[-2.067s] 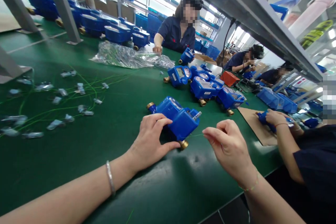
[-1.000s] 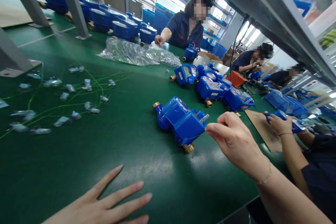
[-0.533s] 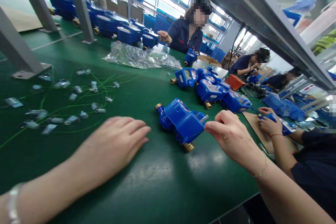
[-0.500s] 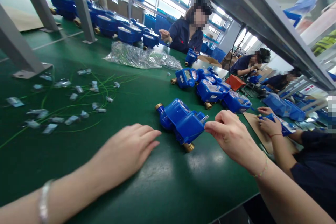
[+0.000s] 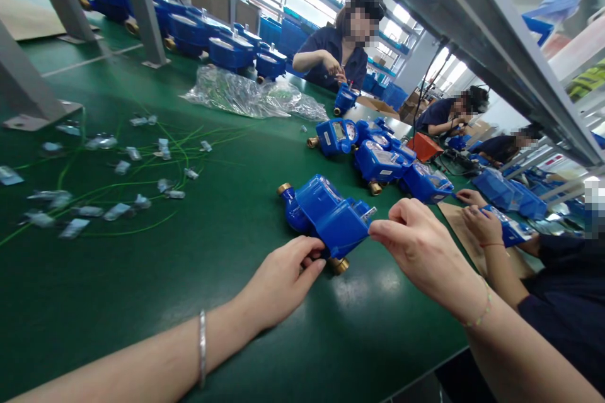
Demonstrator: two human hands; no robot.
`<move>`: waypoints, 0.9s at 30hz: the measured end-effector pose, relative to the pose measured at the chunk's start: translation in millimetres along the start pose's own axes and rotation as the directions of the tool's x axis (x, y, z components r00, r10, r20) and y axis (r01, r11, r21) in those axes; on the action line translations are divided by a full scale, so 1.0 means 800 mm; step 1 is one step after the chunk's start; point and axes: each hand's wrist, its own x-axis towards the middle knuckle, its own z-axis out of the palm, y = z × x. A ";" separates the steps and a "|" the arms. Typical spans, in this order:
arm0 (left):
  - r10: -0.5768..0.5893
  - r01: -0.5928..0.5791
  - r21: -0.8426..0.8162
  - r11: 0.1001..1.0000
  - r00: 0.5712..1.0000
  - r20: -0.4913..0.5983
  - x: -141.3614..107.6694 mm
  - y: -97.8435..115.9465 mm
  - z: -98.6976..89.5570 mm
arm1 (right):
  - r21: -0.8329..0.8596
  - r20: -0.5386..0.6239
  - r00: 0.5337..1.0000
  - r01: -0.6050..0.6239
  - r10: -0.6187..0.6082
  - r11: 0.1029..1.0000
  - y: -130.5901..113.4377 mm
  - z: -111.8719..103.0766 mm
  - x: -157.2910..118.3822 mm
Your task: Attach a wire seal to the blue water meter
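Note:
A blue water meter (image 5: 326, 214) with brass threaded ends lies on the green tabletop between my hands. My left hand (image 5: 288, 277) is at its near lower side, thumb and fingers curled together beside the brass end. What they pinch is hidden. To the meter's right, my right hand (image 5: 416, 239) is closed in a pinch at the housing's edge. A thin green wire (image 5: 352, 244) runs along that edge to its fingertips. On the left lie several clear plastic seals (image 5: 117, 211) with long green wires.
Several more blue meters (image 5: 378, 160) are grouped behind, near an orange bin (image 5: 424, 146). Crumpled clear plastic film (image 5: 236, 93) lies farther back. Grey posts (image 5: 142, 6) stand on the left. A co-worker's hands (image 5: 482, 223) hold another meter at right; more people sit beyond.
My left hand has moved right, from the bare tabletop to the meter's lower side, and its fingers have curled in. My right hand stays in its pinch at the meter's edge.

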 end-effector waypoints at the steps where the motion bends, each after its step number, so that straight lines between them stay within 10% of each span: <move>1: 0.004 -0.004 -0.005 1.000 1.000 -0.001 0.001 0.000 0.001 | -0.005 0.002 1.000 0.000 0.000 1.000 0.000 0.000 0.000; 27: 0.083 -0.083 -0.021 0.996 0.997 -0.007 -0.002 -0.004 0.002 | 0.058 0.047 0.999 -0.003 0.000 0.998 0.003 -0.007 0.005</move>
